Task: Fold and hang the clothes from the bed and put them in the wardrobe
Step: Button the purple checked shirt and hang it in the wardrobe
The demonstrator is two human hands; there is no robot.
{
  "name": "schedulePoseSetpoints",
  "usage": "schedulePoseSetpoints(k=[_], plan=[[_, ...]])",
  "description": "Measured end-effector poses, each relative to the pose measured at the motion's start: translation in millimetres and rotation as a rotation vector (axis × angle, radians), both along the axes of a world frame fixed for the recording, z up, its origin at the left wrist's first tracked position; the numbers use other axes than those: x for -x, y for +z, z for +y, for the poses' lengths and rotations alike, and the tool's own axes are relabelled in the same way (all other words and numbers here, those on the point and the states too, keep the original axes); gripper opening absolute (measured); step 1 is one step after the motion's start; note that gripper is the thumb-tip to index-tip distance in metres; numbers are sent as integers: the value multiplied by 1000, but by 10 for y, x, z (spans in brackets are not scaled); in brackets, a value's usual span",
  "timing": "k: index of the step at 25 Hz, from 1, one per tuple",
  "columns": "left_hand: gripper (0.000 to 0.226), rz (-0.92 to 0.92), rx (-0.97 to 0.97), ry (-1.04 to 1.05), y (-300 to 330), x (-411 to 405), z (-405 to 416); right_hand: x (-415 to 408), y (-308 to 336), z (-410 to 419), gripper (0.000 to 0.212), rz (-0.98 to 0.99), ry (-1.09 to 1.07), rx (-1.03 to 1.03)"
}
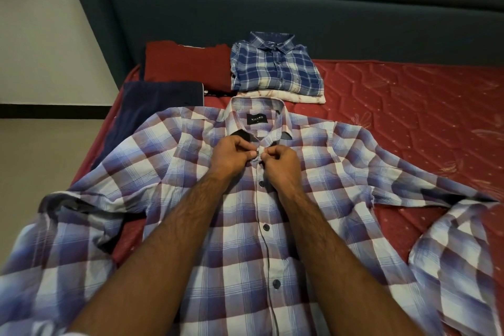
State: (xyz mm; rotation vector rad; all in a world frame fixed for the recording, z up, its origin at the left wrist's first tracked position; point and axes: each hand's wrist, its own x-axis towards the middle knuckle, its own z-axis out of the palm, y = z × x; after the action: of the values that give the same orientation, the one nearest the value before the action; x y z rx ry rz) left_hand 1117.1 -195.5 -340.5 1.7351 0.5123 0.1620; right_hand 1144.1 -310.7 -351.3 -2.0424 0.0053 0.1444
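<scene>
While both forearms reach up from the bottom of the frame, the left hand and right hand meet at frame centre, just below the collar of a plaid shirt w/ white, blue and maroon checks. Shirt lies face up and spread flat on a red quilted mattress, filling most of the lower frame, sleeves stretched out to lower left and right edge. Left hand's fingers are curled, thumb and forefinger pinching the placket edge at the top button; right hand's fingers likewise curled, pinching the opposite placket edge, fingertips of both nearly touching. Can't tell if the button is through its hole. Below the hands, approx four dark buttons run down the front, shirt closed there. Collar is open, a dark label inside it reads KILLER. Above the collar, upper centre, sits a folded blue plaid shirt, stacked on a folded cream garment whose edge shows under it. Left of that stack lies a folded red garment, and at its lower left a dark navy garment, partly under the spread shirt's shoulder. Dark teal padded headboard spans the top; pale wall at upper left, w/ beige floor below it at the left edge.
</scene>
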Motion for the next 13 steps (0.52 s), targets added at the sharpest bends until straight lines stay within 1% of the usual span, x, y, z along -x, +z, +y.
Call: schedulePoseSetpoints(k=[2, 5, 6, 8, 10, 11, 13], plan=[[14, -5, 2, 13, -9, 1, -8, 1, 0, -24, 8, 3, 17, -38], [13, -4, 32, 31, -16, -6, -3, 26, 53, -114, 15, 56, 31, -161], [13, 3, 52, 30, -7, -11, 8, 30, 49, -132, 14, 56, 41, -181], [12, 14, 147, 14, 49, -8, 33, 63, 35, -133, 6, -4, 46, -153], [5, 17, 252, -17, 101, 9, 54, 95, 15, -101, 8, -73, 12, -105], [4, 10, 262, -31, 112, 22, 57, 101, 2, -77, 10, -86, -5, -96], [7, -1, 173, -24, 87, 37, 47, 107, -13, -34, 13, -90, -19, -80]])
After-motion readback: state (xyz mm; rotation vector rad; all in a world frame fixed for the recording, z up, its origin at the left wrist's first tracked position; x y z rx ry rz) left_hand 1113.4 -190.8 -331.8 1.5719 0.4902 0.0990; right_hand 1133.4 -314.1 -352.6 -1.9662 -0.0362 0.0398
